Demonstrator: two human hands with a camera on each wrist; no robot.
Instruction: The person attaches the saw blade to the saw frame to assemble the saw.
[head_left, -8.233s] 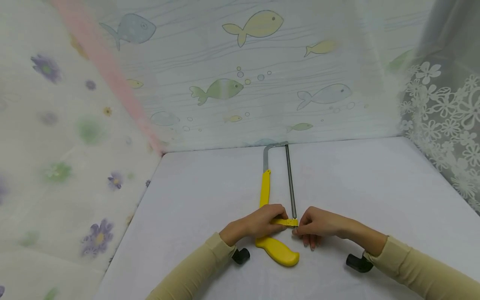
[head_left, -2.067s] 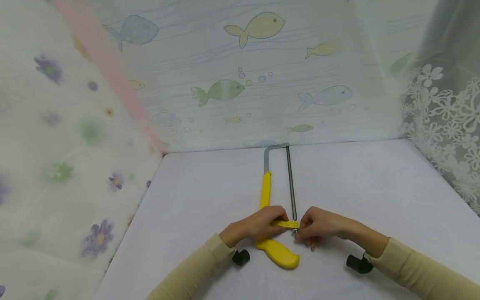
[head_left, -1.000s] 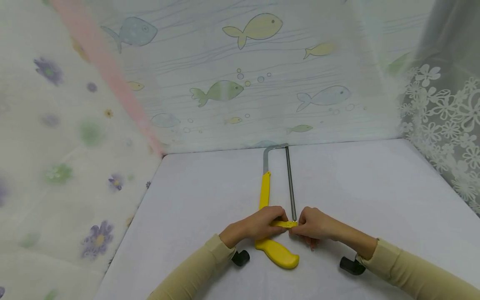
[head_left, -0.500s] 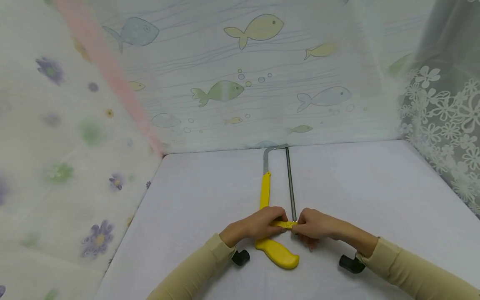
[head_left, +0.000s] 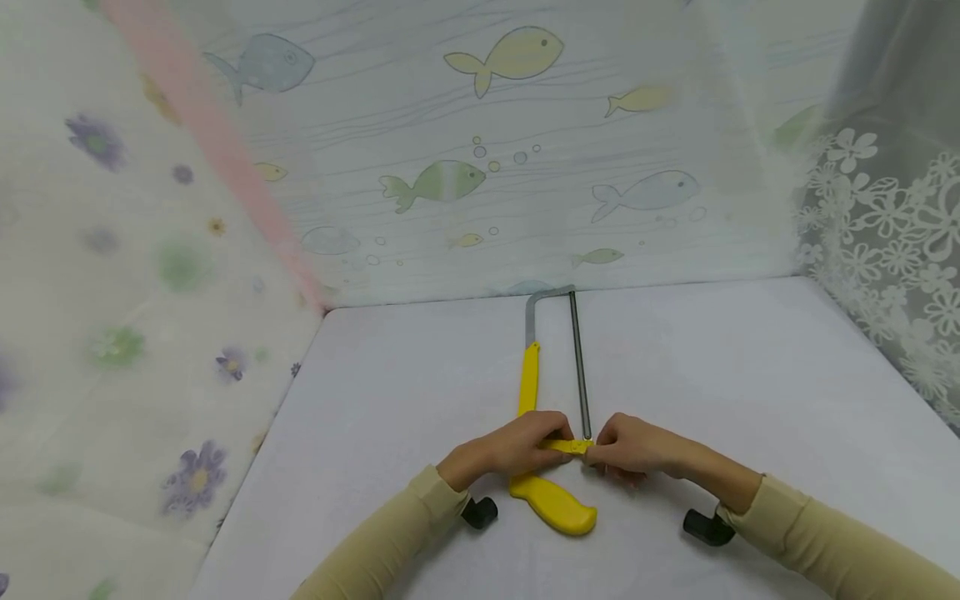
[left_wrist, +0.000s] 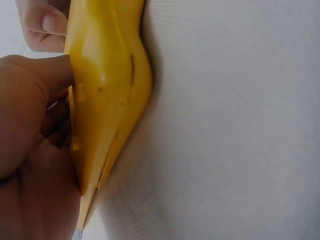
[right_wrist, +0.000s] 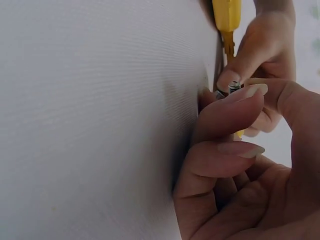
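A hacksaw with a yellow handle [head_left: 558,507] lies on the white cloth, its grey metal frame end [head_left: 531,321] pointing away. Its dark blade [head_left: 580,362] runs along the right side. My left hand [head_left: 517,446] grips the short yellow arm [head_left: 573,447] that carries the blade's near end. At that corner my right hand [head_left: 641,446] pinches the wing nut, which its fingers cover in the head view. A threaded screw end [right_wrist: 234,86] sticks out beside the right fingertips in the right wrist view. The left thumb lies against the yellow plastic [left_wrist: 102,75] in the left wrist view.
White cloth [head_left: 405,367] covers the table. A fish-print curtain [head_left: 360,150] hangs right behind the saw's far end. Flowered fabric [head_left: 135,333] closes off the left, and lace [head_left: 885,217] the right. Black wrist-worn pieces [head_left: 708,527] sit under both sleeves.
About two seconds ago the wing nut showed beside the right fingertips; now the right thumb and fingers have shifted left over it. The left hand and the hacksaw stay in place.
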